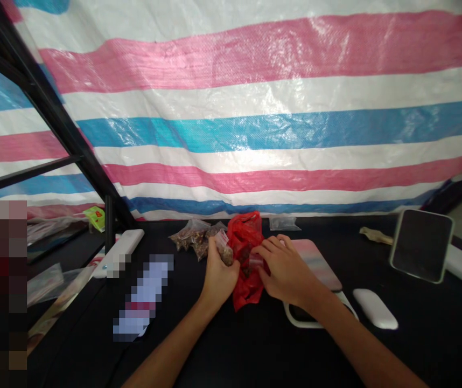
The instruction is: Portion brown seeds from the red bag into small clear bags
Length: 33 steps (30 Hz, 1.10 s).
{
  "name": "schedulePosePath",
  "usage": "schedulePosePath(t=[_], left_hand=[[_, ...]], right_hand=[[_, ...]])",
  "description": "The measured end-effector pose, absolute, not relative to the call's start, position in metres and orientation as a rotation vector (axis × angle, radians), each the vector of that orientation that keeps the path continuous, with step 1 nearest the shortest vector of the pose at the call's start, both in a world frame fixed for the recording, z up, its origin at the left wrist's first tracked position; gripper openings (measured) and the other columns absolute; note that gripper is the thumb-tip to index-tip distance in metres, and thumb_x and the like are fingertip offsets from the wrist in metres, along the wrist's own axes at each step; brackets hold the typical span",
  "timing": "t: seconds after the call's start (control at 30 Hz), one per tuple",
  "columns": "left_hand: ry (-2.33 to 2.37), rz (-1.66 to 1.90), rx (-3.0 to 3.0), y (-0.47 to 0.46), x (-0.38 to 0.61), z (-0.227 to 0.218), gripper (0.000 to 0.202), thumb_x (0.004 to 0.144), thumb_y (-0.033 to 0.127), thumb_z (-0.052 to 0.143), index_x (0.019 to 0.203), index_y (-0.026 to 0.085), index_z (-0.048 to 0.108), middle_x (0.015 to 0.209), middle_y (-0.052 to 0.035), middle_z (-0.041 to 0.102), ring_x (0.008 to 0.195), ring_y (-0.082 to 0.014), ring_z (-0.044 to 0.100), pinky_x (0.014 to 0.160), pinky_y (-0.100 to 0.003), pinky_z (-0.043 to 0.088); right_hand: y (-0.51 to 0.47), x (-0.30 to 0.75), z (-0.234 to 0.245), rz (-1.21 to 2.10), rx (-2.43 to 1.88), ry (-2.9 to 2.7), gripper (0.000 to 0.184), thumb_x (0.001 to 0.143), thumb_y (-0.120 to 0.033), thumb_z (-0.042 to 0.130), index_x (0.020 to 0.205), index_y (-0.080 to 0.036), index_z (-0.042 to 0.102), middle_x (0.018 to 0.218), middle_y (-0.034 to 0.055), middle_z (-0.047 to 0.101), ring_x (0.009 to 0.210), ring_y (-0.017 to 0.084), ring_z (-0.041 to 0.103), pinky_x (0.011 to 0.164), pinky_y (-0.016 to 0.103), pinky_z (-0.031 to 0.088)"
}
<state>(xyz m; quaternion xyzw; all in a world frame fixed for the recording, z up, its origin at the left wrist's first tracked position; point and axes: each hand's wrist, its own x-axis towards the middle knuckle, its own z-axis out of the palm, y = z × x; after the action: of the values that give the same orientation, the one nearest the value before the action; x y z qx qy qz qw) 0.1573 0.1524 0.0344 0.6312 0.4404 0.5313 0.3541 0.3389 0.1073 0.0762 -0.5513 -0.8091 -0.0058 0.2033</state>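
two hands (218, 275) (289, 269) partly hide a red plastic bag (244, 291).

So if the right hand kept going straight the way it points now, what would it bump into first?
The red plastic bag, which the fingertips of the right hand already seem to touch. The left hand lies just beyond it, though depth is hard to judge from this view.

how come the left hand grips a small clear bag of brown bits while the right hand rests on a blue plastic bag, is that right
Not quite: the plastic bag is red, not blue, as the head view shows. The left hand does grip the small clear bag of brown bits, and the right hand rests on the red plastic bag.
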Motion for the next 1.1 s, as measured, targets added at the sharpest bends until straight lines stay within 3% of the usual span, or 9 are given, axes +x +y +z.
schedulePosePath(t=[0.17, 0.4, 0.6, 0.77, 0.93, 1.1], left_hand=[[1.07, 1.408, 1.585, 0.15, 0.16, 0.039, 0.047, 0.078, 0.006, 0.06, 0.118, 0.024, 0.042, 0.103, -0.0007, 0.061, 0.09, -0.0138, 0.065, 0.085, -0.027, 0.056], [1.435, 1.31, 1.742, 0.146, 0.155, 0.042, 0.034, 0.079, 0.011, 0.063, 0.103, 0.024, 0.043, 0.094, 0.0005, 0.056, 0.087, -0.0174, 0.06, 0.083, -0.033, 0.051], [1.192, 1.297, 1.622, 0.148, 0.158, 0.038, 0.048, 0.071, 0.002, 0.06, 0.11, 0.023, 0.041, 0.099, 0.0004, 0.057, 0.09, -0.0153, 0.06, 0.088, -0.03, 0.052], [1.065, 1.299, 1.581, 0.147, 0.158, 0.039, 0.056, 0.069, -0.001, 0.057, 0.118, 0.022, 0.043, 0.109, -0.0023, 0.06, 0.101, -0.0166, 0.061, 0.097, -0.031, 0.05], [0.941, 1.246, 1.501, 0.148, 0.158, 0.042, 0.062, 0.07, 0.0, 0.056, 0.126, 0.021, 0.042, 0.114, -0.0037, 0.063, 0.107, -0.0176, 0.062, 0.101, -0.031, 0.048], [1.122, 1.265, 1.567, 0.153, 0.154, 0.04, 0.048, 0.069, 0.002, 0.059, 0.11, 0.023, 0.045, 0.1, -0.0002, 0.061, 0.095, -0.0171, 0.062, 0.092, -0.031, 0.048]], right_hand=[[0.106, 0.338, 0.081, 0.051, -1.447, -2.296, 0.027, 0.084, -0.011, 0.058, 0.105, -0.024, 0.07, 0.104, 0.0068, 0.072, 0.108, 0.026, 0.058, 0.105, 0.047, 0.03], [0.104, 0.338, 0.08, 0.038, -1.485, -2.312, 0.028, 0.084, -0.013, 0.06, 0.108, -0.023, 0.07, 0.104, 0.0086, 0.07, 0.107, 0.028, 0.058, 0.102, 0.047, 0.03], [0.105, 0.335, 0.076, 0.008, -1.524, -2.293, 0.024, 0.089, -0.02, 0.063, 0.112, -0.022, 0.07, 0.105, 0.0096, 0.07, 0.107, 0.03, 0.058, 0.103, 0.049, 0.03], [0.11, 0.339, 0.077, -0.154, -1.541, -2.235, 0.039, 0.087, -0.009, 0.055, 0.122, -0.021, 0.068, 0.118, 0.0115, 0.07, 0.113, 0.03, 0.057, 0.107, 0.049, 0.028], [0.116, 0.339, 0.071, -0.102, -1.469, -2.278, 0.046, 0.09, -0.005, 0.052, 0.129, -0.025, 0.065, 0.129, 0.0072, 0.071, 0.125, 0.026, 0.055, 0.11, 0.047, 0.024], [0.118, 0.337, 0.068, -0.028, -1.459, -2.32, 0.046, 0.088, -0.004, 0.054, 0.127, -0.025, 0.066, 0.127, 0.0064, 0.073, 0.128, 0.026, 0.054, 0.112, 0.047, 0.021]])
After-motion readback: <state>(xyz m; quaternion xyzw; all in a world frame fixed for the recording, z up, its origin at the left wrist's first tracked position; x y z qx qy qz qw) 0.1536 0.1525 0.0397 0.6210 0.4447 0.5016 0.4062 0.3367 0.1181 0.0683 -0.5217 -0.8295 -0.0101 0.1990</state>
